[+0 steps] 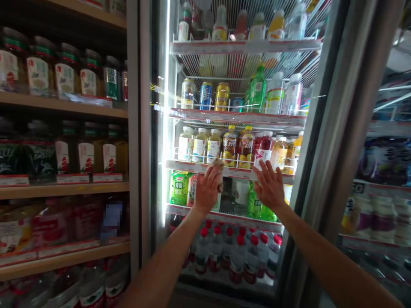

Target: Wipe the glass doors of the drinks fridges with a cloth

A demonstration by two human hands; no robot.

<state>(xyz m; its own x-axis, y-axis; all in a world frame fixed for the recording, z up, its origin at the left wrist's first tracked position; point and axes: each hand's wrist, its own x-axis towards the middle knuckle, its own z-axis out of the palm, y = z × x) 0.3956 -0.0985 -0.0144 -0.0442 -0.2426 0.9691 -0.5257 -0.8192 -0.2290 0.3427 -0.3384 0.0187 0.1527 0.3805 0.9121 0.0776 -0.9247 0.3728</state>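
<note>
A crumpled, light-coloured cloth shows at the fingers of my left hand, which is closed on it. That hand reaches to the glass door of a lit drinks cooler, in front of the shelf edge below the tea bottles. My right hand is spread with its fingers apart and holds nothing. It is at the same height, before a bottle of red drink; whether the palm touches the glass I cannot tell. Behind my left hand are green drink packs, partly hidden.
Wooden shelves with jars and bottles stand to the left. Cans and bottles fill the cooler's upper shelves, and red-capped bottles its bottom. A metal door frame runs along the right, with another stocked cooler beyond.
</note>
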